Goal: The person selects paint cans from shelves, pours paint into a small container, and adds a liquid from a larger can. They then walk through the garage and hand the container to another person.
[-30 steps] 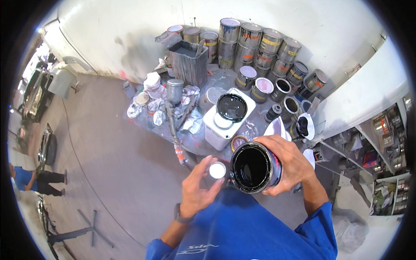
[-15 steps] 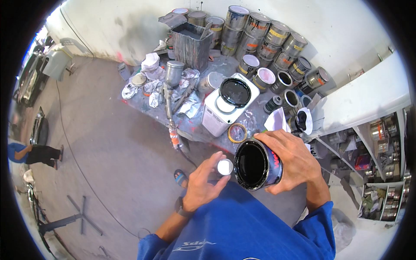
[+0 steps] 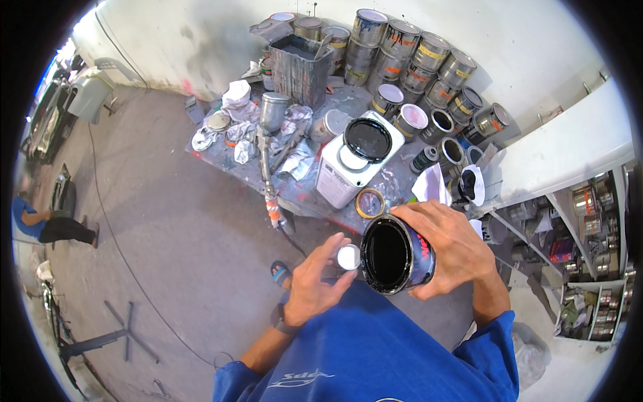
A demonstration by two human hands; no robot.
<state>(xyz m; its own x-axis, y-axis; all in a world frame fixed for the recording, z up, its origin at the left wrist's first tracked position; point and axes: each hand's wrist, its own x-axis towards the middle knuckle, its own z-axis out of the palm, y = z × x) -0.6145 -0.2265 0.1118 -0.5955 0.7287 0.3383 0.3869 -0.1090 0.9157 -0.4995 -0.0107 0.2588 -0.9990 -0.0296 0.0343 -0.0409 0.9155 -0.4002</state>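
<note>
I have the left hand (image 3: pixel 311 278) pinching a small container (image 3: pixel 348 257) just beside the tilted can (image 3: pixel 387 258) my right hand (image 3: pixel 457 249) grips, spread wide; cluttered counter (image 3: pixel 305 199) beyond; a person (image 3: pixel 30 218) across the floor (image 3: pixel 181 254).

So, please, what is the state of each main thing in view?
Dark can: open, tilted, held by the right hand
Small white-faced piece: held by the left hand
White canister: upright
Black lid: lying on the canister
Spray gun: unheld
Grey bucket: open, stick inside
</note>
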